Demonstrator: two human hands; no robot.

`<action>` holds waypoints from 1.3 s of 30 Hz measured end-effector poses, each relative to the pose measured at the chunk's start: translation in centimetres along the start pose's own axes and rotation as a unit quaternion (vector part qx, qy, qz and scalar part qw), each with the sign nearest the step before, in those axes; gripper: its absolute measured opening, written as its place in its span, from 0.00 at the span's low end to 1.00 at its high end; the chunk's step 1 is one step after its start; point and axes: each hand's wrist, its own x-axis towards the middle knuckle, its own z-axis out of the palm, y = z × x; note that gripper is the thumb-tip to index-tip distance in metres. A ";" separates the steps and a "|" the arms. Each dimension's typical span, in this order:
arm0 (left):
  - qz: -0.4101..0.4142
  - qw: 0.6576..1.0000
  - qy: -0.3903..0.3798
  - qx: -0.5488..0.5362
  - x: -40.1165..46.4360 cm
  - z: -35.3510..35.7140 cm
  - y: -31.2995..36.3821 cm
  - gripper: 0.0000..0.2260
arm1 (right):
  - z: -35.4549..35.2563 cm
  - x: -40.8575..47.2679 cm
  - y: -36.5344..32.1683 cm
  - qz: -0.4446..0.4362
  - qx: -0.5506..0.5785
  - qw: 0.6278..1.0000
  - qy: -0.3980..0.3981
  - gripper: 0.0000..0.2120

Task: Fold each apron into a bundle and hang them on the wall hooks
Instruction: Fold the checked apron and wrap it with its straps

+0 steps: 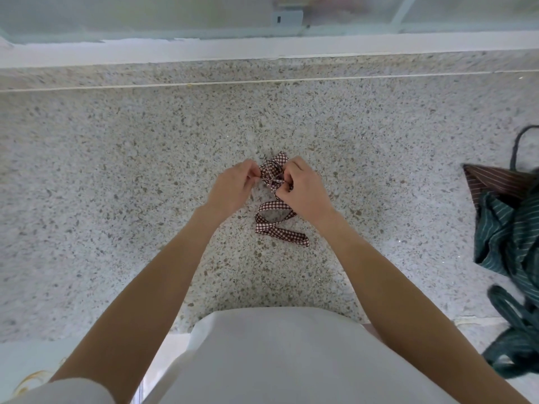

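A small bundle of brown-and-white checked apron point(274, 167) sits in the middle of the speckled stone counter point(116, 176). Both hands meet on it. My left hand point(233, 185) pinches the bundle's left side with curled fingers. My right hand point(303, 188) grips its right side and the strap. The checked strap point(277, 225) trails in loops toward me on the counter. Most of the bundle is hidden behind my fingers.
At the right edge lie a brown striped apron point(495, 182) and a crumpled green striped apron point(513, 243) with dark straps. A white ledge point(262, 51) and frosted window run along the counter's far side. My white clothing fills the bottom.
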 end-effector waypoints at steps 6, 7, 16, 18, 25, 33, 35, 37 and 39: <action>0.011 0.999 -0.002 0.049 0.0 0.7 -0.2 0.05 | -0.4 0.5 -0.3 0.007 0.013 1.000 -0.017 0.12; 0.008 0.998 -0.001 0.058 0.0 0.8 -0.4 0.05 | -0.5 0.5 -0.2 0.011 0.006 1.000 -0.027 0.12; -0.102 0.993 0.039 0.040 -0.7 0.6 -0.2 0.05 | -2.4 -0.7 0.0 0.087 0.068 0.994 -0.025 0.04; -0.096 0.992 0.084 -0.011 -1.8 0.2 0.2 0.09 | -4.5 -1.9 0.8 0.094 0.128 0.987 0.013 0.07; 0.101 0.992 0.070 -0.017 -7.0 2.5 2.4 0.11 | -3.5 -9.2 1.0 0.008 0.064 0.998 0.020 0.08; 0.096 0.976 -0.129 0.148 -10.0 5.8 3.5 0.21 | -1.6 -12.4 1.5 -0.023 -0.098 0.990 -0.097 0.11; 0.074 0.966 -0.157 0.191 -10.1 5.9 3.6 0.22 | -2.9 -12.8 1.5 0.049 -0.029 0.995 -0.080 0.08; 0.082 0.964 -0.144 0.207 -10.0 5.7 4.0 0.20 | -4.4 -13.3 0.7 0.109 0.059 0.991 -0.044 0.06; 0.108 0.971 -0.109 0.181 -10.1 5.5 4.3 0.17 | -6.1 -14.1 -0.6 0.155 0.151 0.976 0.006 0.08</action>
